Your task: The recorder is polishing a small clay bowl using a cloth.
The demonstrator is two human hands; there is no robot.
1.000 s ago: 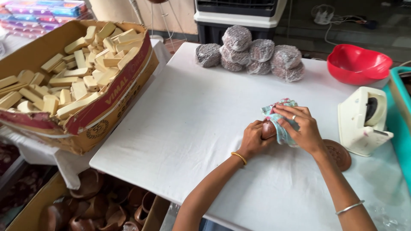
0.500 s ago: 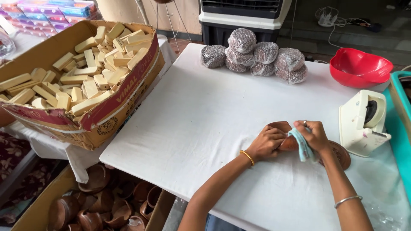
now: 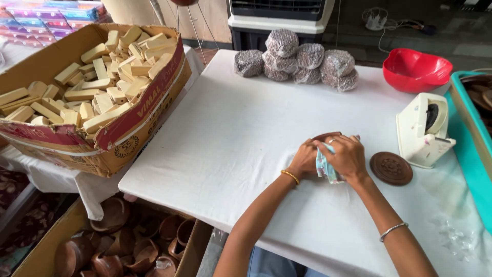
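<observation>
My left hand (image 3: 304,159) and my right hand (image 3: 348,156) are pressed together low over the white table (image 3: 225,133), near its front right part. Between them sits a small round brown object (image 3: 325,136), mostly hidden; only its top rim shows. My right hand also grips a patterned light-blue cloth (image 3: 325,166) that hangs out between the palms. A round carved brown wooden disc (image 3: 391,168) lies flat on the table just right of my right hand.
A cream tabletop device (image 3: 423,131) stands right of the disc, a red bowl (image 3: 415,69) behind it. Several wrapped grey bundles (image 3: 300,61) are stacked at the far edge. A cardboard box of tan blocks (image 3: 87,92) sits left. Brown clay cups (image 3: 123,241) fill a box below.
My hands have come closer together and lower on the table. The cloth, held open on top a second ago, is now bunched between my palms around the brown object.
</observation>
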